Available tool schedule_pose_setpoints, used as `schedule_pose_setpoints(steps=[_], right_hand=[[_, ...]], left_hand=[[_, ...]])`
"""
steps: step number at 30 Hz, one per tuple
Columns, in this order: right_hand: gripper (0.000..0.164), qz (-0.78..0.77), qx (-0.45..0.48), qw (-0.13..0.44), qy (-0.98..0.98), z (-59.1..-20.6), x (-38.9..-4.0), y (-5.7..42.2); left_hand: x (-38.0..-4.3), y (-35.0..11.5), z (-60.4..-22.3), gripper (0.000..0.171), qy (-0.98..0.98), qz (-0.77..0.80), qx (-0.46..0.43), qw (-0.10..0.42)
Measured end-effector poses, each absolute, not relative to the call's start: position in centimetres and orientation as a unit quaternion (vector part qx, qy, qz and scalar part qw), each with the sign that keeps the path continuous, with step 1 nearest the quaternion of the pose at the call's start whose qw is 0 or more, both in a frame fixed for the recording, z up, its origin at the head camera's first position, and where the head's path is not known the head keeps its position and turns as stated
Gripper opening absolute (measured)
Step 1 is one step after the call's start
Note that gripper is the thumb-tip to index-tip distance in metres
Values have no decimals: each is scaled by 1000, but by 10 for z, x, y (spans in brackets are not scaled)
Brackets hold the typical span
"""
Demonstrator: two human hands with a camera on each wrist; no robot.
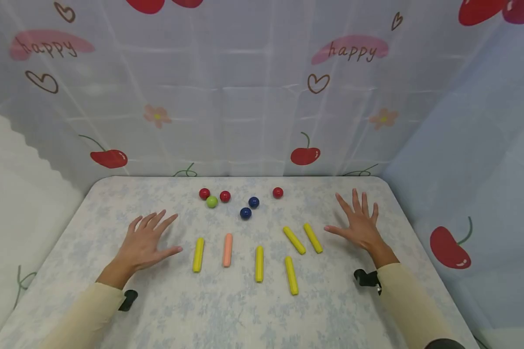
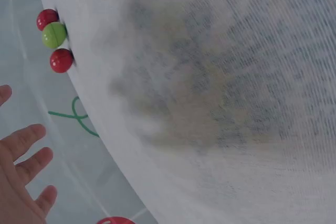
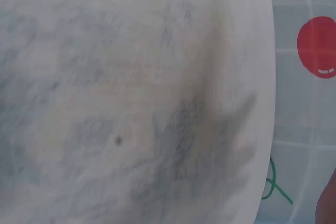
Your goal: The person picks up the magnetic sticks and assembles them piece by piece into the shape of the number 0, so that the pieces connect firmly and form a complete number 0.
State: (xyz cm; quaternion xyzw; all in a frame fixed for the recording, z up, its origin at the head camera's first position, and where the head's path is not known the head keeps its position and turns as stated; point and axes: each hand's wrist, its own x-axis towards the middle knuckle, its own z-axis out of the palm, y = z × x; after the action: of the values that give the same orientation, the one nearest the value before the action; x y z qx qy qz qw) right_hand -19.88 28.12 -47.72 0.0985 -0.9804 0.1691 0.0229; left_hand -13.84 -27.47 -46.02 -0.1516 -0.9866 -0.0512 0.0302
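My left hand (image 1: pixel 143 244) hovers at the table's left with fingers spread and holds nothing. Nearest to it lies a yellow stick (image 1: pixel 198 255), with a peach-coloured stick (image 1: pixel 227 250) just beyond. Over the right side my right hand (image 1: pixel 360 227) is also spread and bare, close to a slanted yellow stick (image 1: pixel 313 238). Other yellow sticks (image 1: pixel 259 264) lie in the middle. Behind them, a green ball (image 1: pixel 211 201) sits between two red balls (image 1: pixel 224 196), beside two dark blue balls (image 1: pixel 245 213). A third red ball (image 1: pixel 277 193) stands apart to the right.
A pale blue-patterned cloth covers the table (image 1: pixel 166 310), whose far edge meets a white curtain (image 1: pixel 244 106) printed with cherries. Curtain also hangs along the right side. Black straps with small devices (image 1: pixel 367 278) sit at both wrists.
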Motion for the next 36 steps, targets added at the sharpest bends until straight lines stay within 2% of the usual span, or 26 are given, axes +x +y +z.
schedule_pose_setpoints(steps=[9,24,36], right_hand=[[104,178,120,12,-977,-474,-220,256],[102,206,144,-37,-967,-464,-266,204],[96,244,155,-89,-953,-463,-297,167]], left_hand=[[-131,-257,-449,88,-985,-103,-140,-24],[-124,-236,-460,83,-964,-227,-101,-94],[-126,-220,-472,77,-946,-291,-67,-124]])
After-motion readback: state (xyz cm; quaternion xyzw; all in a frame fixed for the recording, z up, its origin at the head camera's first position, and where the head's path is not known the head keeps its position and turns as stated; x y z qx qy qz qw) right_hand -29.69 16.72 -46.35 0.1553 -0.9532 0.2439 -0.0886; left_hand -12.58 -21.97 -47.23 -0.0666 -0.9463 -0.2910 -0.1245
